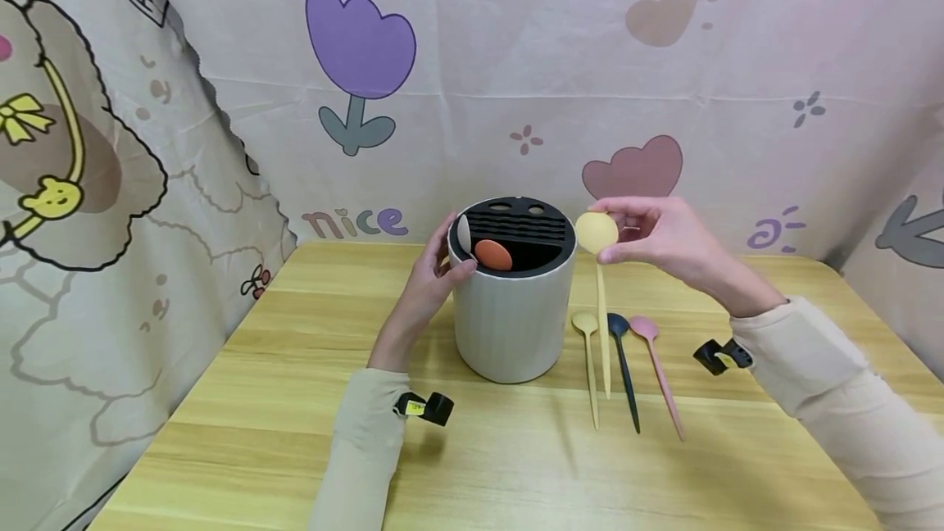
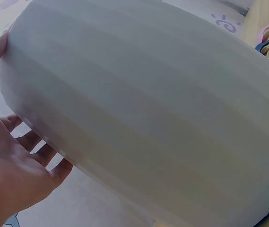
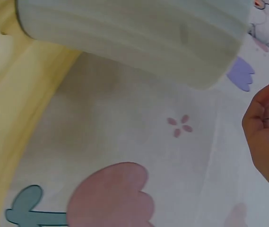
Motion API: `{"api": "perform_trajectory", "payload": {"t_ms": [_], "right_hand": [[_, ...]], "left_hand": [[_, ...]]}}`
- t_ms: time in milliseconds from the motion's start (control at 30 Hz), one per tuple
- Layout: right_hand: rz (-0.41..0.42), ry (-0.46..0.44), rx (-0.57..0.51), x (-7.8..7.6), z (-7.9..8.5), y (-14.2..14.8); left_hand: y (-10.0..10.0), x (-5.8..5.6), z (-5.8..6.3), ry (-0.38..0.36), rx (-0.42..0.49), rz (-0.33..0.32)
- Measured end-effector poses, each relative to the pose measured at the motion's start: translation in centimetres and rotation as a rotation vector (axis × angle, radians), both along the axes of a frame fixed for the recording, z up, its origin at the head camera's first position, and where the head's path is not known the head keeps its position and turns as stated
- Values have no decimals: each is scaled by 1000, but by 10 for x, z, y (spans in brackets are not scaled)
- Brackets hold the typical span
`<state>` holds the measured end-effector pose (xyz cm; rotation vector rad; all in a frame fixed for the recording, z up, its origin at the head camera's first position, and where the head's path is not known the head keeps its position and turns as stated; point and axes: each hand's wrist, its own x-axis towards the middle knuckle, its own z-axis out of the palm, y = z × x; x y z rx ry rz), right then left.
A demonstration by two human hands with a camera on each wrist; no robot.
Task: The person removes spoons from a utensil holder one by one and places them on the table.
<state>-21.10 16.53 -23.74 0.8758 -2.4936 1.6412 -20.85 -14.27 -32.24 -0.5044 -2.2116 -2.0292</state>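
My right hand (image 1: 667, 240) pinches a yellow spoon (image 1: 597, 233) by its round bowl, with the handle hanging down beside the holder. A white ribbed utensil holder (image 1: 509, 326) with a black divided top stands upright on the table. Around its left side my left hand (image 1: 420, 293) holds it, thumb at the rim; in the left wrist view the fingers (image 2: 44, 151) lie along its wall. An orange spoon (image 1: 492, 255) and a white spoon (image 1: 464, 233) stick out of the front compartment, their handles hidden inside.
To the right of the holder lie another yellow spoon (image 1: 585, 322), a dark blue spoon (image 1: 618, 324) and a pink spoon (image 1: 645, 329), side by side on the wooden table (image 1: 258, 433). A printed cloth (image 1: 472, 47) hangs behind the table.
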Motion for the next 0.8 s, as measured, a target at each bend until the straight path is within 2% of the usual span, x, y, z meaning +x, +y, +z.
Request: {"api": "perform_trajectory", "payload": {"t_ms": [267, 500, 667, 800], "right_hand": [[30, -76, 44, -6, -28, 5], [-3, -109, 22, -9, -43, 14], [-20, -141, 83, -11, -50, 23], [1, -150, 141, -16, -60, 33]], "left_hand": [[-1, 0, -1, 4, -4, -1], [0, 0, -1, 4, 5, -4], [1, -1, -2, 3, 25, -16], [1, -1, -2, 3, 21, -15]]}}
